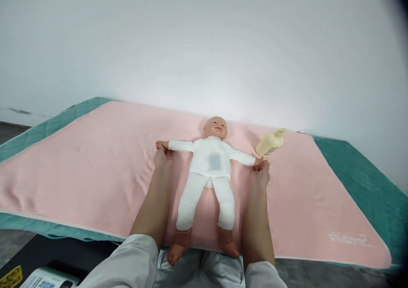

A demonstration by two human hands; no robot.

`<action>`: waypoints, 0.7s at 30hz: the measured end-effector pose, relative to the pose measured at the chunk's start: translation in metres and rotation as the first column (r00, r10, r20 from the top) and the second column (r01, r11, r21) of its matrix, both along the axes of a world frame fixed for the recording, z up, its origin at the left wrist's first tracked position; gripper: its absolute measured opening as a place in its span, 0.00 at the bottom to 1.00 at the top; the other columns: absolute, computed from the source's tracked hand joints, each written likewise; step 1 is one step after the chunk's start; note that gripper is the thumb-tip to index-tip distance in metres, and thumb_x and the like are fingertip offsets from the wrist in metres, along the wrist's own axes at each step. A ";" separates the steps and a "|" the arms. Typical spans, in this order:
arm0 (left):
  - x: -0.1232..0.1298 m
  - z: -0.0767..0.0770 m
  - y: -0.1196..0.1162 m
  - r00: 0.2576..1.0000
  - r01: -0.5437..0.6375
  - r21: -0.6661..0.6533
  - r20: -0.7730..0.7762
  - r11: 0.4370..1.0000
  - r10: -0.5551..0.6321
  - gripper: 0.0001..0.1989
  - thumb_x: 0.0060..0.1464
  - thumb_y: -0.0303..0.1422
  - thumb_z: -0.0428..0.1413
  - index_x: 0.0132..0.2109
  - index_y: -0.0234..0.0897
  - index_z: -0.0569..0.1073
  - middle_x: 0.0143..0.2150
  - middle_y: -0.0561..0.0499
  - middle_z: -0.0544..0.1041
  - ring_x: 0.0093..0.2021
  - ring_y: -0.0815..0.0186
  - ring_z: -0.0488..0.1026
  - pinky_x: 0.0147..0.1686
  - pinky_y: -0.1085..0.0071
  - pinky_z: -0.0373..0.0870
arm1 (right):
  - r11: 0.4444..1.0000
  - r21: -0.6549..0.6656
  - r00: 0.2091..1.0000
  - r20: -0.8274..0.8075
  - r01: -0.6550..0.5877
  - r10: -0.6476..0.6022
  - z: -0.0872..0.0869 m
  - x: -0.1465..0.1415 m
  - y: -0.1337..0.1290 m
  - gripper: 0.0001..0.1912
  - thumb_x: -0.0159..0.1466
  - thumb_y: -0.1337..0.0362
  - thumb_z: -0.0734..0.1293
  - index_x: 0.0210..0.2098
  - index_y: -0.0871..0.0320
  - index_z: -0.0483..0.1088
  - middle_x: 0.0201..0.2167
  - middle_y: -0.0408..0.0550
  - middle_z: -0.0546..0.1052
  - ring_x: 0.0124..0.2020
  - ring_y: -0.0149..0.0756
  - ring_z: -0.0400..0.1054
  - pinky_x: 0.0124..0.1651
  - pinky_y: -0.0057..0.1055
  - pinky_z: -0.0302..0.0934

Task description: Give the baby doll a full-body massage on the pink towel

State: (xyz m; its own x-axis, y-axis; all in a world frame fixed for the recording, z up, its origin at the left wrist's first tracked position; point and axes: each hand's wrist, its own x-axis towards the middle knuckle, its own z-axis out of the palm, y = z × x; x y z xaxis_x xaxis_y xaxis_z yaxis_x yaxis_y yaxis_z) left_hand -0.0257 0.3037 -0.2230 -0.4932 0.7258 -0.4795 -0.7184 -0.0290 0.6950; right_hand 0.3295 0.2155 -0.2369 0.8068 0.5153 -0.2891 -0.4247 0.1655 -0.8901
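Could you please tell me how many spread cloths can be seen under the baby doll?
2: a pink blanket directly under the baby doll, and a green quilted cover beneath that blanket, showing around its edges. More layers may be hidden.

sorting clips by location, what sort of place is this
Possibly an infant-care practice area in a plain room, though the exact kind is unclear: a baby doll lies on a pink blanket, with a pale yellow pump bottle near one arm.
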 end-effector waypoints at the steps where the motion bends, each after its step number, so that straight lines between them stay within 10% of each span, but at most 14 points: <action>1: -0.001 -0.001 0.001 1.000 0.014 -0.002 -0.014 1.000 -0.014 0.09 0.59 0.38 0.58 0.35 0.38 0.70 0.38 0.46 0.75 0.45 0.62 0.77 0.44 0.65 0.77 | 1.000 0.011 1.000 0.011 -0.001 0.001 -0.001 -0.001 0.000 0.22 0.66 0.49 0.56 0.48 0.60 0.65 0.52 0.57 0.73 0.54 0.38 0.71 0.55 0.38 0.70; 14: 0.016 0.010 -0.015 0.964 -0.025 0.159 -0.259 0.987 0.066 0.09 0.57 0.38 0.59 0.38 0.36 0.71 0.36 0.48 0.76 0.41 0.66 0.77 0.47 0.65 0.75 | 0.998 0.034 0.987 0.152 0.046 -0.050 0.009 -0.010 -0.004 0.22 0.60 0.50 0.65 0.47 0.60 0.68 0.47 0.52 0.77 0.52 0.40 0.72 0.52 0.39 0.71; 21: 0.047 0.043 -0.049 0.734 0.193 0.458 -0.655 0.868 0.183 0.16 0.49 0.36 0.65 0.45 0.37 0.77 0.45 0.45 0.79 0.48 0.60 0.77 0.53 0.61 0.72 | 0.960 0.279 0.823 0.550 -0.026 -0.138 0.045 -0.055 -0.016 0.24 0.62 0.52 0.67 0.52 0.61 0.69 0.53 0.55 0.73 0.57 0.42 0.68 0.61 0.43 0.63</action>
